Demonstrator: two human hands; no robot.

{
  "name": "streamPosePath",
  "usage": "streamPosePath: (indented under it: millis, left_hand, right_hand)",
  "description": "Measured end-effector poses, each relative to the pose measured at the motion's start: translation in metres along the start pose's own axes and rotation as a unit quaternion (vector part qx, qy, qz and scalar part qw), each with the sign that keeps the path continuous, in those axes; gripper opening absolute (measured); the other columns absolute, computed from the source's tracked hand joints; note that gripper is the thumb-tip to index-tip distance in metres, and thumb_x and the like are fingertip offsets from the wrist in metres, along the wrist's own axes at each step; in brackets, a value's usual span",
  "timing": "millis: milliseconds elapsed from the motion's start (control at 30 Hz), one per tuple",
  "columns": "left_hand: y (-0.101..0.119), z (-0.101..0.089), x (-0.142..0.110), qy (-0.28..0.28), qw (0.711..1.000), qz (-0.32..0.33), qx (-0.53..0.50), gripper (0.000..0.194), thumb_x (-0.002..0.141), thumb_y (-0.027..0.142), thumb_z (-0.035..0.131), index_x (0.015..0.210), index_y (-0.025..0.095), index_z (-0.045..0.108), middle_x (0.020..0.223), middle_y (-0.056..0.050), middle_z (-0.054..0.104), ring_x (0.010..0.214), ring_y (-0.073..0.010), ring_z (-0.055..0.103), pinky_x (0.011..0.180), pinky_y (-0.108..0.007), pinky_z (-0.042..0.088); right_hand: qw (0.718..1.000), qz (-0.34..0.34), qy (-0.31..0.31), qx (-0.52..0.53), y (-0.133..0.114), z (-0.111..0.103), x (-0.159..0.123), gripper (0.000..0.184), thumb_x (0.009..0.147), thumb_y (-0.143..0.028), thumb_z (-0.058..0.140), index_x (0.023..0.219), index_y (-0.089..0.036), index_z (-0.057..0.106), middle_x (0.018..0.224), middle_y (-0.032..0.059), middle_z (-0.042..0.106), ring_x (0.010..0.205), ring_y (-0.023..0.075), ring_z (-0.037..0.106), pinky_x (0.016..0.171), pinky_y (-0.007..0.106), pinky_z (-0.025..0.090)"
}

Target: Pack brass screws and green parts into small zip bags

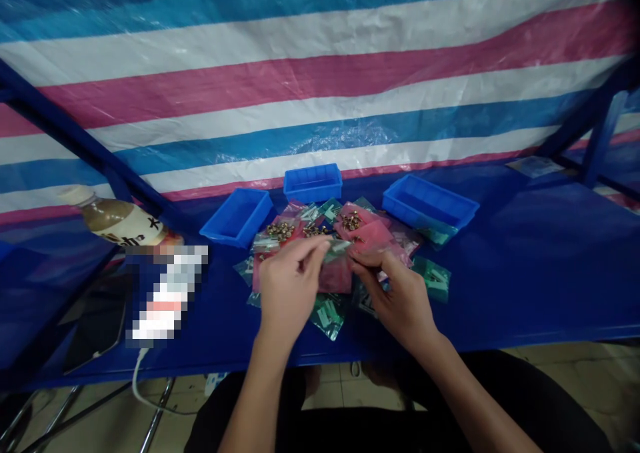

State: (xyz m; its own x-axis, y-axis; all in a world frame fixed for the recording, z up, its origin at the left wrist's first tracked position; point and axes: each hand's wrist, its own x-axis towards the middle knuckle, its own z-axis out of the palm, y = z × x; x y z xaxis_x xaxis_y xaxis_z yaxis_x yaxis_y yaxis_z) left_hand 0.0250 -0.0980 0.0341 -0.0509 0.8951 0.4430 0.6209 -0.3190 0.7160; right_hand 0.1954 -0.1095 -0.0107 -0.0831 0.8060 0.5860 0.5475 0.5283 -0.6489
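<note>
Far left, a plastic bottle [117, 218] with dark lettering, unreadable; below it, a pixelated object [167, 296]. Three blue plastic bins [313, 183] sat along the back. My left hand [289, 286] and right hand [395, 299] angled inward, fingertips pinched on a small clear bag [337, 247], centre frame, above pink and green bags [431, 278] and loose brass fasteners [351, 221].

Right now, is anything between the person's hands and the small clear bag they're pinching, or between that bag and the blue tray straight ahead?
Nothing separates the left hand and right hand from the clear plastic bag; both touch it. Toward the blue plastic tray, pink bags of brass fittings lie between.
</note>
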Motion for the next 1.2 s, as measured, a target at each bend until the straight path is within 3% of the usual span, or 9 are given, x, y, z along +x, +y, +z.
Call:
streamPosePath:
  millis: [167, 333, 467, 600, 733, 800, 867, 1067, 1200]
  left_hand:
    - [-0.013, -0.017, 0.007, 0.151, 0.984, -0.088, -0.032, 0.025, 0.086, 0.037, 0.063, 0.101, 0.02, 0.073, 0.096, -0.005, 0.074, 0.087, -0.019, 0.068, 0.081, -0.029, 0.053]
    - [-0.017, -0.02, 0.01, 0.154, 0.959, -0.143, -0.189, 0.024, 0.078, 0.034, 0.072, 0.093, 0.016, 0.07, 0.087, -0.004, 0.072, 0.076, -0.0144, 0.066, 0.07, -0.023, 0.053]
    - [-0.021, -0.017, 0.009, 0.093, 0.919, -0.224, -0.312, 0.028, 0.077, 0.036, 0.073, 0.093, 0.015, 0.066, 0.064, 0.003, 0.059, 0.05, -0.006, 0.051, 0.05, -0.018, 0.043]
    - [-0.018, -0.01, 0.007, -0.031, 0.887, -0.284, -0.364, 0.032, 0.076, 0.039, 0.074, 0.095, 0.016, 0.061, 0.059, 0.005, 0.055, 0.043, -0.0052, 0.045, 0.044, -0.018, 0.037]
    - [-0.003, 0.002, 0.001, -0.137, 0.879, -0.271, -0.368, 0.032, 0.077, 0.041, 0.072, 0.093, 0.017, 0.059, 0.06, 0.004, 0.057, 0.045, -0.0065, 0.048, 0.043, -0.017, 0.036]
    - [0.003, 0.007, -0.002, -0.155, 0.877, -0.263, -0.371, 0.032, 0.078, 0.043, 0.072, 0.092, 0.017, 0.059, 0.06, 0.004, 0.056, 0.046, -0.006, 0.046, 0.042, -0.017, 0.033]
    - [0.006, 0.011, -0.003, -0.157, 0.875, -0.26, -0.378, 0.033, 0.077, 0.043, 0.072, 0.091, 0.017, 0.058, 0.067, 0.003, 0.059, 0.045, -0.0045, 0.044, 0.041, -0.017, 0.031]
    - [0.008, 0.007, 0.0, -0.192, 0.893, -0.237, -0.33, 0.043, 0.074, 0.039, 0.075, 0.11, 0.019, 0.063, 0.082, -0.001, 0.067, 0.046, -0.0046, 0.046, 0.044, -0.018, 0.036]
    - [0.011, 0.004, -0.001, -0.224, 0.906, -0.209, -0.291, 0.032, 0.076, 0.038, 0.074, 0.099, 0.017, 0.071, 0.081, -0.004, 0.068, 0.053, -0.0078, 0.052, 0.046, -0.019, 0.037]
  right_hand:
    - [0.997, -0.02, -0.064, -0.035, 0.005, -0.012, 0.007, 0.013, 0.093, -0.017, 0.052, 0.101, -0.02, 0.062, 0.089, 0.0051, 0.064, 0.082, 0.0174, 0.059, 0.072, 0.03, 0.048]
    - [0.973, -0.069, -0.186, -0.118, 0.016, -0.019, 0.01, 0.015, 0.091, -0.013, 0.05, 0.097, -0.018, 0.063, 0.09, 0.0066, 0.065, 0.089, 0.0221, 0.057, 0.079, 0.037, 0.048]
    - [0.964, -0.098, -0.206, -0.138, 0.018, -0.016, 0.009, 0.019, 0.092, -0.016, 0.051, 0.106, -0.019, 0.062, 0.098, 0.008, 0.065, 0.093, 0.0237, 0.056, 0.083, 0.04, 0.047]
    - [0.986, -0.049, -0.142, -0.077, 0.008, -0.013, 0.008, 0.021, 0.093, -0.025, 0.055, 0.113, -0.02, 0.06, 0.098, 0.0072, 0.064, 0.09, 0.0215, 0.056, 0.079, 0.036, 0.047]
    - [0.992, 0.026, -0.126, 0.012, -0.003, -0.01, 0.005, 0.021, 0.091, -0.039, 0.059, 0.086, -0.018, 0.059, 0.071, 0.0001, 0.055, 0.065, 0.0139, 0.049, 0.059, 0.027, 0.04]
    - [0.991, 0.06, -0.116, 0.034, -0.005, -0.009, 0.004, 0.032, 0.09, -0.042, 0.059, 0.07, -0.019, 0.05, 0.061, -0.0029, 0.046, 0.057, 0.0113, 0.042, 0.052, 0.025, 0.033]
    - [0.988, 0.102, -0.101, 0.053, -0.005, -0.008, 0.003, 0.037, 0.09, -0.043, 0.058, 0.065, -0.019, 0.045, 0.057, -0.0038, 0.042, 0.054, 0.0104, 0.039, 0.05, 0.025, 0.03]
    - [0.972, 0.16, -0.089, 0.149, -0.002, -0.014, 0.006, 0.026, 0.087, -0.043, 0.062, 0.079, -0.018, 0.06, 0.065, -0.0019, 0.053, 0.06, 0.0116, 0.047, 0.054, 0.024, 0.037]
    - [0.951, 0.188, -0.103, 0.225, 0.001, -0.015, 0.006, 0.027, 0.085, -0.045, 0.065, 0.084, -0.018, 0.063, 0.069, -0.001, 0.058, 0.06, 0.0116, 0.05, 0.055, 0.023, 0.04]
